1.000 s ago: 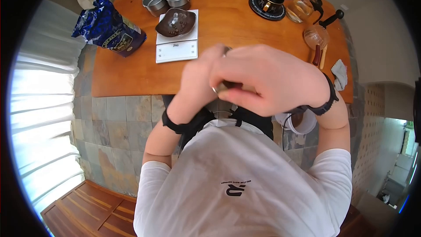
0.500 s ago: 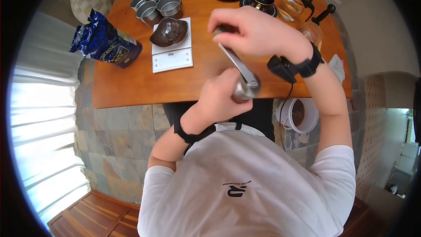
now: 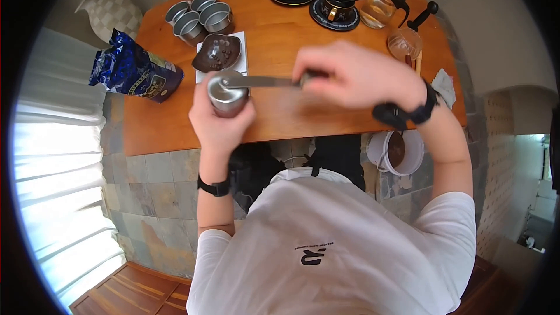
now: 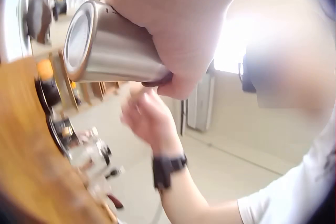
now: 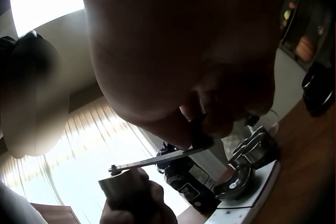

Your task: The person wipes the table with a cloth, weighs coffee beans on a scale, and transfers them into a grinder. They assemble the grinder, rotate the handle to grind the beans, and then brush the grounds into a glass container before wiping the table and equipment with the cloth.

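Observation:
My left hand (image 3: 217, 131) grips the steel body of a hand coffee grinder (image 3: 228, 100), held up above the table's front left part. A flat metal crank arm (image 3: 262, 82) runs from the grinder's top to the right. At its far end my right hand (image 3: 361, 76) holds the dark crank knob, mostly hidden by the fingers. In the left wrist view the grinder's round base (image 4: 80, 43) faces the camera, its body tilted. Just behind the grinder, a dark bowl (image 3: 217, 52) with a few coffee beans rests on a white scale (image 3: 242, 52).
A blue coffee bag (image 3: 137, 73) stands at the left, metal cups (image 3: 216, 17) behind the bowl. Two black cups with saucers (image 3: 335, 11), a glass pot (image 3: 376, 11), bottles and a cloth (image 3: 443, 88) are at the back and right. A white bucket (image 3: 408, 151) stands on the floor.
The hands have moved apart, and the left has carried the grinder leftward in front of the scale. The crank has swung round from pointing up-left to pointing right, the right hand still on its knob.

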Tool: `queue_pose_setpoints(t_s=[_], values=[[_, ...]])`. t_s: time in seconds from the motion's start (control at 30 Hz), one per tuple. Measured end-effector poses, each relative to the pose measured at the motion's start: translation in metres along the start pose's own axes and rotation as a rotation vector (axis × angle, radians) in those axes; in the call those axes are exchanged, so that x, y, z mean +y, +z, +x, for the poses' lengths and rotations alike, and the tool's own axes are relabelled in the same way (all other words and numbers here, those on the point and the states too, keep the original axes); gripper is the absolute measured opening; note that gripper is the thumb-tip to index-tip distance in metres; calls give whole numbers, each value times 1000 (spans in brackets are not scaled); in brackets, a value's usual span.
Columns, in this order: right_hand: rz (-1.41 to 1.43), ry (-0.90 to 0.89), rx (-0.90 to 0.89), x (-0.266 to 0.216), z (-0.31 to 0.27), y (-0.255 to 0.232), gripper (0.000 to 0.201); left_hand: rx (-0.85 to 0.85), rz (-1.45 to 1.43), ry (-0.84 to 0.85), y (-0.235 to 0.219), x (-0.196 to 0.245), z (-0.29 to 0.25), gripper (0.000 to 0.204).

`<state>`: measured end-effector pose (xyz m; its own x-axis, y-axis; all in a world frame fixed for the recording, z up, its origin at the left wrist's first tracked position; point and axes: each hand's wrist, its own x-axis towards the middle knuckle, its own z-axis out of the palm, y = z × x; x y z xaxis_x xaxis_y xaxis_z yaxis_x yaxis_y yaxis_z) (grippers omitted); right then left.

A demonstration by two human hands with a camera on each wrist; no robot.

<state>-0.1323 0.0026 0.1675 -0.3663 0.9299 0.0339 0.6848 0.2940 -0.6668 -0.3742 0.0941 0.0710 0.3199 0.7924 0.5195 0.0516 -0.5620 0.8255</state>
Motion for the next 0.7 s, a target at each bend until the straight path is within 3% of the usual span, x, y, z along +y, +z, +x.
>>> queue_pose_setpoints(t_s=[0.07, 0.13, 0.2, 0.23, 0.27, 0.33, 0.37, 0.4, 0.43, 0.47, 0.53, 0.6, 0.63, 0.67, 0.7], values=[[40, -318, -16, -38, -4, 25, 12, -76, 75, -91, 8, 3, 4, 52], [-17, -449, -30, -59, 13, 24, 12, -548, 16, -68, 25, 14, 2, 58], [-109, -386, 237, -29, 38, 14, 13, -517, 250, 449, 54, 22, -24, 67], [-62, -109, 136, -21, 38, -6, 15, -515, 146, 299, 47, 31, -31, 66], [-106, -68, 172, 6, 36, -9, 16, -513, 40, 151, 39, 38, -35, 65], [-72, 36, 128, 15, 8, -10, 16, -287, -240, -127, 7, 15, -30, 61], [-66, 62, 92, -3, -6, 0, 15, -185, -185, -132, -4, 7, -20, 59], [-137, -207, 152, -14, -13, 17, 15, -79, -123, -146, -8, 4, -9, 57], [-38, -273, 76, -39, -15, 24, 17, -102, 25, -147, -5, 5, -6, 57], [10, -285, -6, -56, -12, 31, 18, -158, 34, -264, 13, 24, -6, 59], [3, -371, 22, -57, 11, 37, 16, -539, -194, 282, 34, -12, -18, 63], [-121, -270, 180, -24, 32, 15, 15, -665, 173, 194, 49, 32, -38, 63], [-58, -57, 127, -15, 31, -3, 16, -691, 34, 117, 38, 44, -38, 59], [-72, 9, 135, 7, 22, -9, 17, -522, -28, 146, 24, 44, -37, 56], [-49, 67, 99, 7, 8, -10, 17, -396, -137, -9, 9, 33, -33, 56]])
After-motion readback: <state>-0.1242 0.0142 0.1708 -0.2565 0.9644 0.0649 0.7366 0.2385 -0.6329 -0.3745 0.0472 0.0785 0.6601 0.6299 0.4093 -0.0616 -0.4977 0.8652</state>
